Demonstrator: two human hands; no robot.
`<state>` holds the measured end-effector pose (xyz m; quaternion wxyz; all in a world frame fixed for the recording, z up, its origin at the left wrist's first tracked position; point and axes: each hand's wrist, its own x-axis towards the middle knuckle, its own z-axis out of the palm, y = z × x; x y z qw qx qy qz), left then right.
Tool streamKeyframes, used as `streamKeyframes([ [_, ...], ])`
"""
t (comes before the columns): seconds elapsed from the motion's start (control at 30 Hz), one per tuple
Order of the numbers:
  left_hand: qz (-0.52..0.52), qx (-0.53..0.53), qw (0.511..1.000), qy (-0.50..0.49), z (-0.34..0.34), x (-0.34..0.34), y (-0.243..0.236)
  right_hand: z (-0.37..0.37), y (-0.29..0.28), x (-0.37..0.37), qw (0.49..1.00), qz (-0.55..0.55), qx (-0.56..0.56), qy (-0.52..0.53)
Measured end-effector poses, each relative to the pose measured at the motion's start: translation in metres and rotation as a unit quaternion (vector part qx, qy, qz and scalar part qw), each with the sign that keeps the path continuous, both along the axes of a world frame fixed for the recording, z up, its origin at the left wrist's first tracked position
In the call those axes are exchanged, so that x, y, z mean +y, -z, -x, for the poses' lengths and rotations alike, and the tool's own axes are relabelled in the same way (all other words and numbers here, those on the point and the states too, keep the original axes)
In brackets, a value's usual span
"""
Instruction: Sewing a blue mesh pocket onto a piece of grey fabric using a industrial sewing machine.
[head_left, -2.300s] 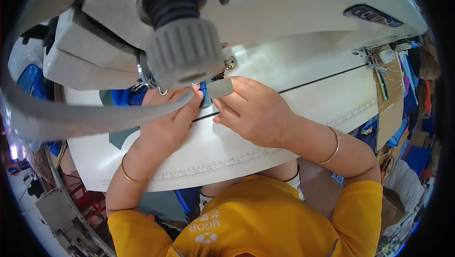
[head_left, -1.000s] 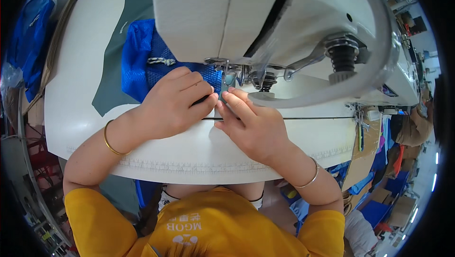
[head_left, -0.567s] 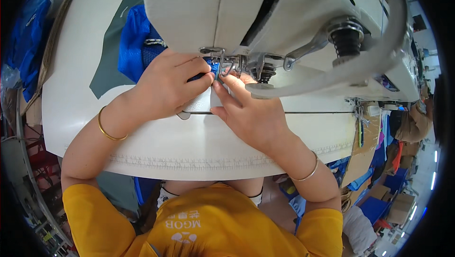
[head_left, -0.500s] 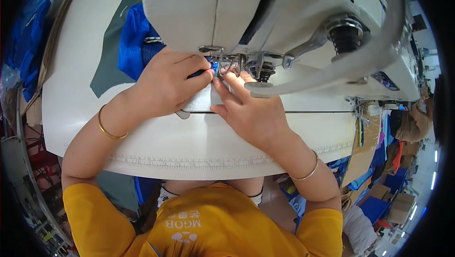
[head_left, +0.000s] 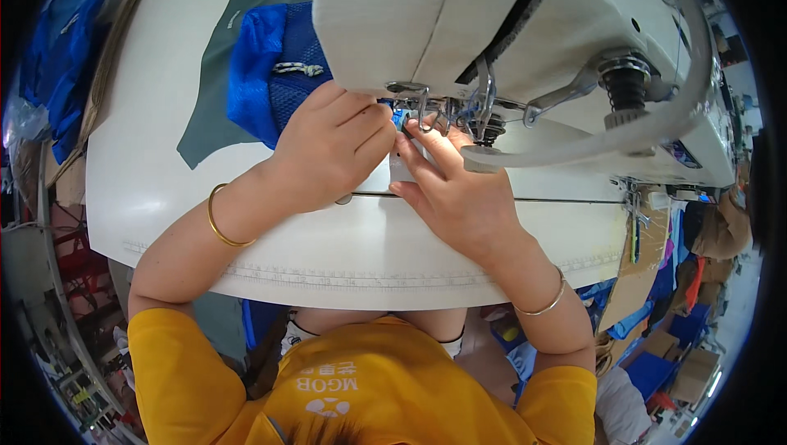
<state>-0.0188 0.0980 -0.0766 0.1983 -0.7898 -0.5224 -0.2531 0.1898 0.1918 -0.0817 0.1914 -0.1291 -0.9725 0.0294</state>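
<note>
At the white sewing machine, my left hand is closed, its bent fingers gripping the edge of a blue mesh bag. The bag lies behind and left of that hand, with a knotted pale cord on it. A small bit of bright blue cloth shows by the presser foot, between my hands. My right hand rests with fingers stretched out just right of that cloth, the fingertips touching its edge and the thumb apart. The needle and the far fingertips are partly hidden by the machine's metal parts.
A dark green flat piece lies under the bag on the white table. A pale curved tube arches above my right hand. More blue bags hang at the far left. Boxes and cloth crowd the right side.
The view has shifted, so the machine and both hands sit further right. My left fingers are more curled than before. A metal lever now shows at the machine head's slot, and more of the bag shows.
</note>
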Motion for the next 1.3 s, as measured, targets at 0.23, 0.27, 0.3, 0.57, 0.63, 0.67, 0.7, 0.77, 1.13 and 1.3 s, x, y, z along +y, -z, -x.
streamKeyframes([
  [0.23,-0.006,0.015,1.0,0.001,0.003,-0.002,-0.002,0.001,-0.002,-0.003,0.999,0.034,-0.013,0.003],
  [0.27,-0.006,0.014,1.0,0.001,0.003,-0.002,-0.003,0.002,-0.002,-0.002,1.0,0.026,-0.008,-0.003],
  [0.3,0.002,0.012,1.0,0.0,0.004,-0.002,-0.004,0.002,-0.002,-0.002,1.0,0.018,-0.003,-0.008],
  [0.57,0.077,0.013,0.997,0.004,0.014,-0.005,-0.016,0.006,-0.003,-0.003,0.998,0.057,0.027,-0.012],
  [0.63,0.082,0.036,0.996,-0.026,0.014,-0.011,-0.012,0.006,-0.002,-0.001,0.994,0.082,0.064,-0.023],
  [0.67,0.093,0.038,0.994,-0.034,0.012,-0.011,-0.016,0.006,-0.001,0.0,0.994,0.087,0.063,-0.033],
  [0.7,0.097,0.04,0.994,-0.025,0.011,-0.012,-0.014,0.005,-0.001,0.0,0.993,0.091,0.062,-0.042],
  [0.77,0.081,0.036,0.995,-0.039,0.012,-0.011,-0.007,0.005,-0.002,0.0,0.993,0.09,0.066,-0.05],
  [1.13,0.136,-0.067,0.987,-0.055,0.005,-0.007,-0.007,0.003,-0.002,-0.001,0.992,0.072,0.095,-0.039],
  [1.3,0.12,0.022,0.989,-0.083,0.009,-0.005,0.004,0.004,0.0,0.001,0.993,0.04,0.107,-0.037],
])
